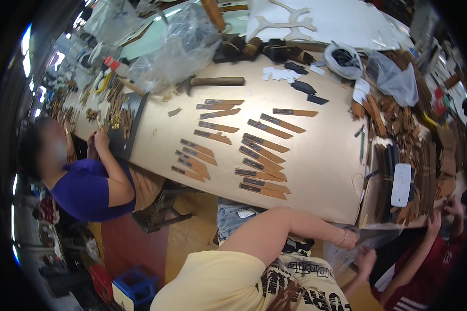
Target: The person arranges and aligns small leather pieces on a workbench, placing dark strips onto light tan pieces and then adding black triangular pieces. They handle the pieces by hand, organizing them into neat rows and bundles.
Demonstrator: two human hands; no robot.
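Note:
Both my hands are low at the right, beside the table's front edge, with a clear plastic bag between them. My left hand, with a thin bracelet at the wrist, is closed on the bag's film. Just below it, my right hand has its fingers pinched on the same plastic. The bag's contents cannot be made out. On the table behind my left arm, brown leather strips with pointed ends and dark patches lie in two slanting columns, some overlapping.
A wooden-handled hammer lies at the table's back. Bundled leather straps and a white phone-shaped object are at the right. A person in purple sits at the left; a person in dark red works close at my right.

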